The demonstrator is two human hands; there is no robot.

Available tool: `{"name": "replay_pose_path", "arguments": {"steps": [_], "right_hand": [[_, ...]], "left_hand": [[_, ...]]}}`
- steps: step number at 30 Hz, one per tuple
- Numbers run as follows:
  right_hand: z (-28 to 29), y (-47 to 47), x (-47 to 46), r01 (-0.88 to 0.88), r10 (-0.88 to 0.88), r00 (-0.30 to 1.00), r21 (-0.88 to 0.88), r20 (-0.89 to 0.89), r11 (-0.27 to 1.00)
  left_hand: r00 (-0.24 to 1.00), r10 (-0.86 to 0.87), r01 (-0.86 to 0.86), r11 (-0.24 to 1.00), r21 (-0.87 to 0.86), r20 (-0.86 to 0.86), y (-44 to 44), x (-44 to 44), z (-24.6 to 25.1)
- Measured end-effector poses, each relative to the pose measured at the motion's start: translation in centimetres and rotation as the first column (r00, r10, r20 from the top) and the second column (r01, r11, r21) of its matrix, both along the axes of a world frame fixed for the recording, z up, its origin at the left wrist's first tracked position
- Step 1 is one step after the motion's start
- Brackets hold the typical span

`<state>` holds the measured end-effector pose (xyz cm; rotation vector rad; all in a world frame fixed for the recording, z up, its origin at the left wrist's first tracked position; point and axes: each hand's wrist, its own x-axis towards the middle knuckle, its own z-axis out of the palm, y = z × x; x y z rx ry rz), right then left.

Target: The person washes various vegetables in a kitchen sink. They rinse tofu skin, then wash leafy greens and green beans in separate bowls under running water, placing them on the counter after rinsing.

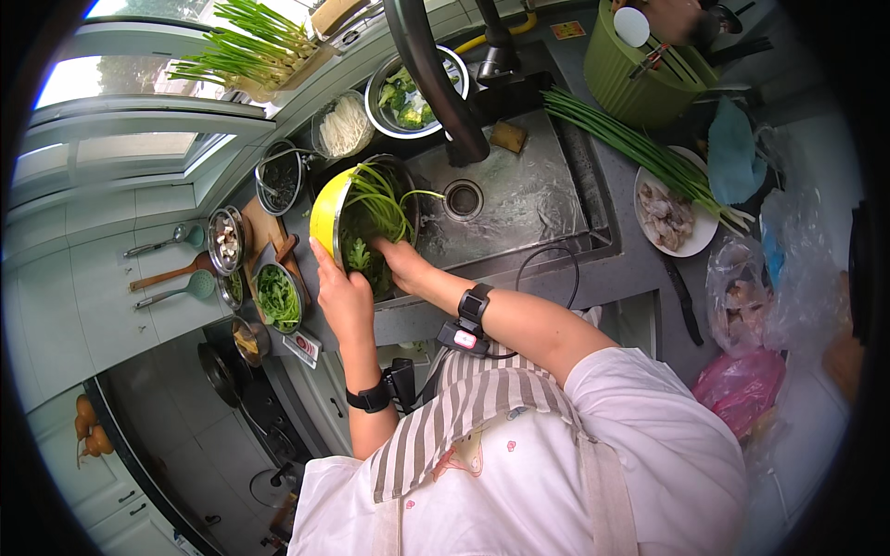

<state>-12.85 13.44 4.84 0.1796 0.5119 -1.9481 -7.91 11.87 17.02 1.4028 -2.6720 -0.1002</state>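
My left hand (345, 300) grips the rim of a yellow bowl (328, 208), which is tipped on its side over the left end of the sink. Long green stems (379, 201) spill from the bowl, and leafy greens (359, 256) show lower down. Under them is a dark round vessel (415, 201), partly covered by the greens. Reaching in from the right, my right hand (405, 267) is among the greens; its fingertips are hidden, so its grip cannot be made out. One stem hangs toward the drain (463, 199).
A black faucet (462, 118) arches over the wet sink (514, 187). Behind stand a bowl of broccoli (407, 104) and enoki mushrooms (343, 125). At left, cut greens (277, 299) fill a bowl by a cutting board (259, 222). Scallions (626, 146), a plate (699, 240) and a knife (683, 299) lie right.
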Motion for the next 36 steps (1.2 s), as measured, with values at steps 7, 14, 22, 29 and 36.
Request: {"name": "replay_pose_path", "arguments": {"steps": [7,14,22,29,36], "right_hand": [[-0.3,0.1,0.0,-0.033,0.033,0.999,0.018,0.030,0.999],[-1.2,0.3,-1.2,0.088,0.108,0.887,0.393,-0.449,0.915],[-1.4,3.2,-4.5,0.059,0.608,0.624,0.806,-0.491,0.589],[-3.3,6.4,-7.3,0.073,0.659,0.556,0.819,-0.507,0.569],[-3.7,8.0,-8.9,0.127,0.721,0.449,0.836,-0.528,0.533]], "left_hand": [[1.000,-0.014,0.014,1.000,0.006,-0.010,-0.2,0.2,-0.4],[0.914,0.201,0.011,0.855,0.519,-0.352,-2.6,1.7,-3.2],[0.579,0.786,0.265,0.071,0.962,-0.218,-2.8,3.6,-13.3],[0.615,0.772,0.297,-0.041,0.954,-0.158,-1.0,1.4,-15.4],[0.643,0.747,0.335,-0.077,0.939,-0.169,0.6,-0.8,-15.5]]}}
